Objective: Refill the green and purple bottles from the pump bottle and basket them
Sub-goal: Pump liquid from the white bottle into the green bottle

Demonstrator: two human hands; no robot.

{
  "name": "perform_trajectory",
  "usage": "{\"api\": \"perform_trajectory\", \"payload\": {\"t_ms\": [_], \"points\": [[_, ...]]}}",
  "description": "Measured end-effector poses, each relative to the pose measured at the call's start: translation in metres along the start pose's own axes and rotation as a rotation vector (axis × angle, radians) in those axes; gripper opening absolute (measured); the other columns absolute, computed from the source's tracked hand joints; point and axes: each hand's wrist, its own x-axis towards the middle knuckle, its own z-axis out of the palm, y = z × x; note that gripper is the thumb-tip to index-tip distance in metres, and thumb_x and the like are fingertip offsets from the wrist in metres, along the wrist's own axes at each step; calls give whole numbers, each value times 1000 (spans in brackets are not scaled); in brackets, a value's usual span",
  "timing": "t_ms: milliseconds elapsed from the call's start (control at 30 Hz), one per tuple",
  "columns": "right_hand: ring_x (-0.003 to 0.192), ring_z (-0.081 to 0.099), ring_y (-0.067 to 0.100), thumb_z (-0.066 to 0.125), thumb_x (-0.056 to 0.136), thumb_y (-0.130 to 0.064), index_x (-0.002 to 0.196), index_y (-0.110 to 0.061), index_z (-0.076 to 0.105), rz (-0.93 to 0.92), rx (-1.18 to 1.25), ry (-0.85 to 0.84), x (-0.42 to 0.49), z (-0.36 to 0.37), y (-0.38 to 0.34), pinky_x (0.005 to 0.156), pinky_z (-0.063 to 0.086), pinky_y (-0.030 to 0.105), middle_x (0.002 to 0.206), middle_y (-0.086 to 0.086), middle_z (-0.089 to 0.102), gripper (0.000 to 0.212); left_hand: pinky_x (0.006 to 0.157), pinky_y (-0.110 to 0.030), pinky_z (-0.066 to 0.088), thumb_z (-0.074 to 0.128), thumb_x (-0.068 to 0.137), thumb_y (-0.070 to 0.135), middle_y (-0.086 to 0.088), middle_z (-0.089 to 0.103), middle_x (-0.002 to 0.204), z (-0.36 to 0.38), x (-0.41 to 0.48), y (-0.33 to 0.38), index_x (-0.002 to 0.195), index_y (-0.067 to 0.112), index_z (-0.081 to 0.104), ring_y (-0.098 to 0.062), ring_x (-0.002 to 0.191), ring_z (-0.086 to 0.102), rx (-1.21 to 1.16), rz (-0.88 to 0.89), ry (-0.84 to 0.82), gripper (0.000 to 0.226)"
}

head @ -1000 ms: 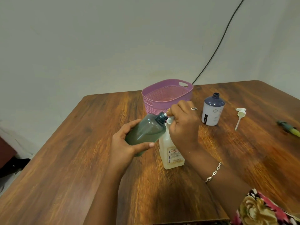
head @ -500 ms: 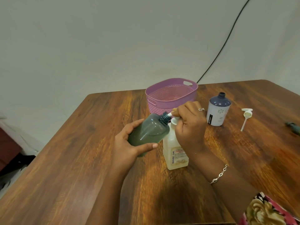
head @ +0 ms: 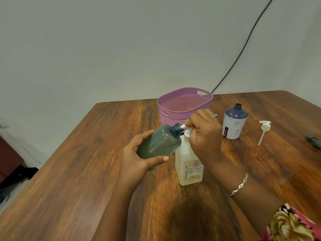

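Step in hand, by judgement: refill of the 1st bottle of 2. The translucent green plastic bottle (head: 159, 145) is held tilted in the left hand (head: 137, 157), fingers & thumb wrapped round its lower body, its open neck brought up to the white nozzle. The right hand (head: 203, 134) is curled over the pump head of the pale cream plastic pump bottle (head: 189, 164), which stands directly below that grip; how far the head is pressed can't be told. The uncapped purple-and-white plastic bottle (head: 233, 126) stands just right of the right hand, and the lilac woven-look plastic basket (head: 166, 117) just beyond it, w/ nothing seen inside. Next move, prob.: the nozzle is to be kept inside the neck while pumped, the tilt held steady vs. spills.
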Motion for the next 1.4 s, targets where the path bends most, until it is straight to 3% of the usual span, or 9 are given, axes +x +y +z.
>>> {"api": "perform_trajectory", "payload": {"t_ms": [167, 400, 600, 733, 867, 1067, 1167, 1333, 1400], "points": [[56, 48, 25, 43, 63, 9, 58, -1, 57, -40, 17, -66, 15, -9, -1, 52, 29, 25, 58, 10, 53, 18, 75, -18, 52, 81, 36, 44, 10, 63, 107, -2, 2, 4, 110, 33, 61, 0, 97, 60, -30, 7, 8, 77], [58, 38, 18, 46, 57, 17, 53, -2, 51, -28, -57, -30, 2, 0, -3, 51, 23, 22, 54, 9, 47, 20, 80, -20, 53, 89, 42, 25, 5, 64, 109, 5, 3, 5, 112, 26, 61, -2, 96, 61, -28, -9, -12, 75], [54, 48, 25, 42, 66, 7, 56, 1, 58, -11, 96, -53, 16, -12, 2, 47, 37, 32, 55, 11, 53, 20, 75, -19, 53, 83, 36, 39, 8, 65, 106, 2, 5, 4, 110, 31, 62, -2, 95, 62, -58, 2, -17, 77], [55, 44, 21, 46, 53, 17, 53, 0, 54, 5, 62, -78, 16, -6, -2, 49, 29, 26, 53, 10, 49, 19, 73, -18, 52, 81, 37, 41, 8, 65, 106, 1, 5, 2, 111, 29, 62, -3, 97, 62, -80, 12, -11, 77], [60, 32, 11, 41, 58, 12, 52, -2, 50, -30, -2, -61, 6, 1, 0, 53, 21, 18, 54, 8, 47, 17, 74, -17, 52, 86, 38, 30, 15, 66, 104, 5, 3, -1, 109, 29, 62, 0, 93, 62, -66, 7, -4, 75], [56, 45, 21, 39, 63, 5, 55, -1, 55, 17, 99, -96, 18, -11, 1, 51, 31, 27, 55, 9, 51, 19, 65, -16, 52, 82, 36, 40, 8, 64, 104, 6, 2, 2, 109, 29, 61, -1, 92, 62, -95, 6, -27, 76], [56, 43, 20, 43, 58, 13, 53, -2, 53, 36, 69, -94, 19, -10, -3, 51, 29, 25, 54, 9, 50, 18, 63, -15, 51, 82, 35, 39, 10, 65, 101, 5, 1, 3, 107, 31, 62, 0, 91, 62, -112, 0, -26, 76], [62, 34, 12, 37, 62, 3, 55, -4, 49, 7, 3, -79, 1, 2, -10, 53, 23, 20, 57, 4, 46, 16, 64, -19, 53, 85, 40, 24, 10, 67, 100, 4, 0, -3, 107, 31, 62, -1, 90, 63, -95, -15, 1, 71], [62, 37, 14, 37, 64, 3, 56, -3, 52, 7, 39, -72, 0, 1, -10, 51, 27, 23, 58, 6, 48, 18, 67, -20, 54, 86, 38, 29, 7, 66, 104, 3, 0, -5, 109, 30, 62, -2, 92, 63, -86, -12, 7, 75]]}}
